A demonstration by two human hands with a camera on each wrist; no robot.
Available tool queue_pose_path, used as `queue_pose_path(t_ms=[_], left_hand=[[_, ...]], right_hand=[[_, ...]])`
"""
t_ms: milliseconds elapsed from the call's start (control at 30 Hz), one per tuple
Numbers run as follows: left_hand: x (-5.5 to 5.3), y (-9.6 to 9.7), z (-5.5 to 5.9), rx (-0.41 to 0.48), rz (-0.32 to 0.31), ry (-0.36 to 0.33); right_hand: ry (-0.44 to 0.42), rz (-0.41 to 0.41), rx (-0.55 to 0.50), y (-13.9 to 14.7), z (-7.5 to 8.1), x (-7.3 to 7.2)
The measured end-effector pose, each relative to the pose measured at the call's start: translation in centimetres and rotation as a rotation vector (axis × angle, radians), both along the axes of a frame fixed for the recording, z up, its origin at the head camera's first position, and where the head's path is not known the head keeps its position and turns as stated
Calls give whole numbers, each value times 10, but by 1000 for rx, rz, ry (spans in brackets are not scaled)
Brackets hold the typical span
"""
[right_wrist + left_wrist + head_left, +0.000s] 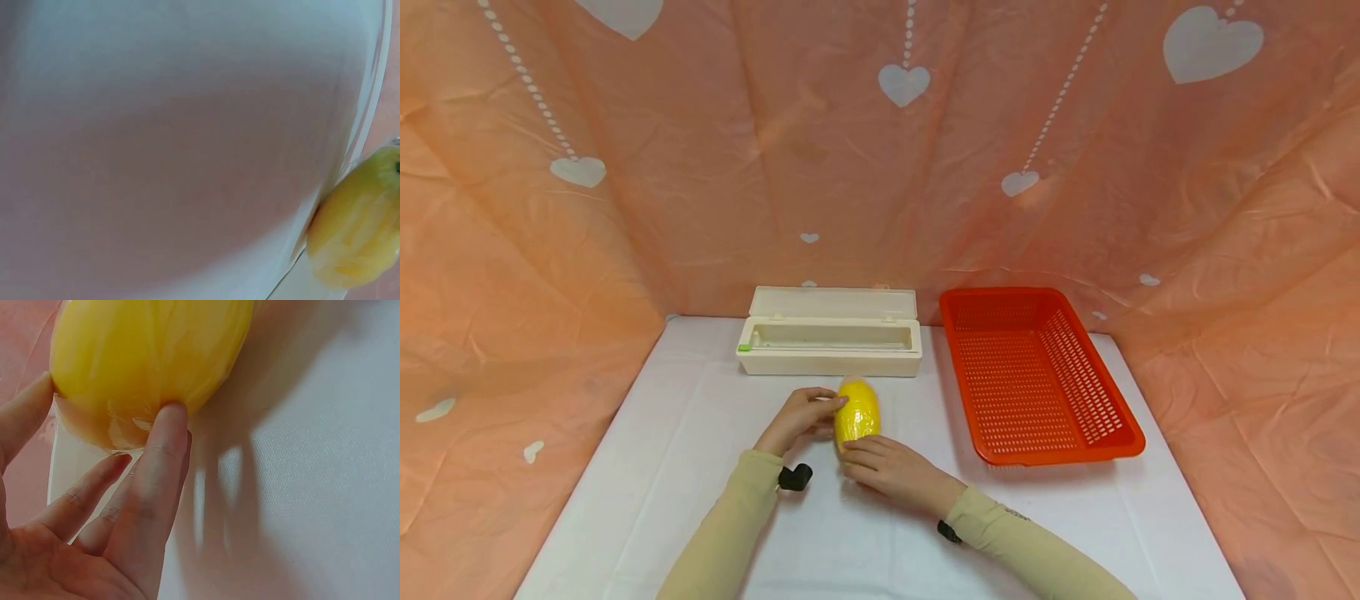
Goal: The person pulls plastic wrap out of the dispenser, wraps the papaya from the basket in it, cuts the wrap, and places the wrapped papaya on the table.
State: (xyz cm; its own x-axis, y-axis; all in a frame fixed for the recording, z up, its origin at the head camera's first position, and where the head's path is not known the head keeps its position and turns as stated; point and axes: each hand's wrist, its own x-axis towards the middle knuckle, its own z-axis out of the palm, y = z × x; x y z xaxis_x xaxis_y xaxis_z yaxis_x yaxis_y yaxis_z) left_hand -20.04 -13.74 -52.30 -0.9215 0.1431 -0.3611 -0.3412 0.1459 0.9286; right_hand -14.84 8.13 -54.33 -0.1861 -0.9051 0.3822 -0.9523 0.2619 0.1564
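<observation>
A yellow oval fruit, wrapped in shiny clear film, is held above the white table between both hands. My left hand pinches its left side. In the left wrist view, thumb and fingertips of the left hand press the film at one end of the fruit. My right hand grips the near end, its fingers bent over it. The right wrist view shows the fruit at the right edge, with a greenish stem end; the right hand's fingers are out of that view.
Behind the hands stands a long white film dispenser box, lid raised, with a green slider at its left end. A red perforated basket sits on the right of the white-covered table. Orange heart-patterned curtains surround it.
</observation>
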Motion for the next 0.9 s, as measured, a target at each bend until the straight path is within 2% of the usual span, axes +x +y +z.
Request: queue_pose_path(t_ms=[167,333,633,767,900], left_hand=[[0,0,-1,-10,-4,-4],[0,-2,-1,5,-14,-8],[1,-4,0,50,-31,-10],[1,-4,0,46,-35,-16],[0,-3,-1,43,-34,-24]], right_hand=[[-10,7,-11,2,1,1],[31,-12,-6,2,2,2],[-35,15,-192,1,-5,-4],[-68,-28,-212,0,-6,-6],[-128,-111,-216,-1,-6,-8]])
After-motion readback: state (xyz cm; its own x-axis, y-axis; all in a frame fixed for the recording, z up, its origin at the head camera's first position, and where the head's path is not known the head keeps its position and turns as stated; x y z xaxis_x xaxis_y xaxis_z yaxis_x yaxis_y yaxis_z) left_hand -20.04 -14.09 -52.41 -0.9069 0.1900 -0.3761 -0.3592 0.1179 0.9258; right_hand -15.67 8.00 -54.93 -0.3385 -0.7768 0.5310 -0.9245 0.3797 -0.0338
